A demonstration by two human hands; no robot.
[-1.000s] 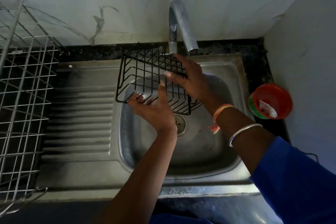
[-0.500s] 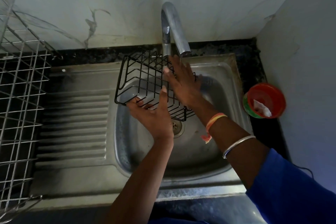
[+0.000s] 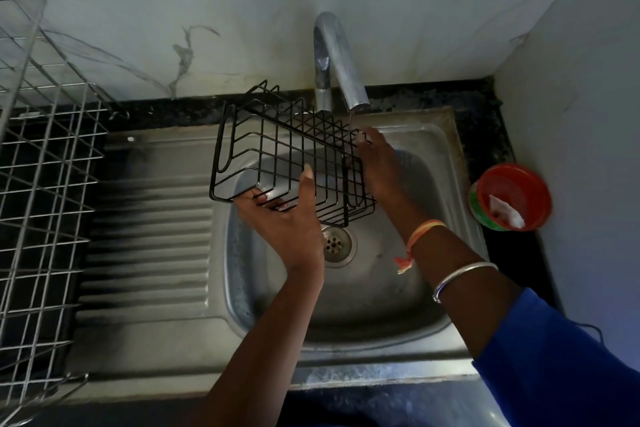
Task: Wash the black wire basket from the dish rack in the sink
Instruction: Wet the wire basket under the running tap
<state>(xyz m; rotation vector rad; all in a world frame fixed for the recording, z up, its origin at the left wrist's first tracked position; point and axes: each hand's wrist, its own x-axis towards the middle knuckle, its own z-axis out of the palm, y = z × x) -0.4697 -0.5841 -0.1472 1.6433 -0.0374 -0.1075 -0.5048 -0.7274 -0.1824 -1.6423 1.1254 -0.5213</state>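
Observation:
The black wire basket (image 3: 277, 152) is tilted in the air over the steel sink (image 3: 381, 288), just left of the tap spout. My left hand (image 3: 287, 222) grips its lower front edge, thumb up against the wires. My right hand (image 3: 375, 163) is pressed flat against the basket's right end, fingertips up near the thin stream of water falling from the tap (image 3: 337, 62). Part of my right palm is hidden behind the wires.
A silver wire dish rack (image 3: 41, 184) stands at the left, beside the ribbed steel drainboard (image 3: 149, 246). A red and green tub (image 3: 510, 198) with a white scrap inside sits on the dark counter at the right. Walls close in behind and right.
The basket has tipped up and shifted slightly left. My right hand slid from the basket's inside to its right end, under the water stream.

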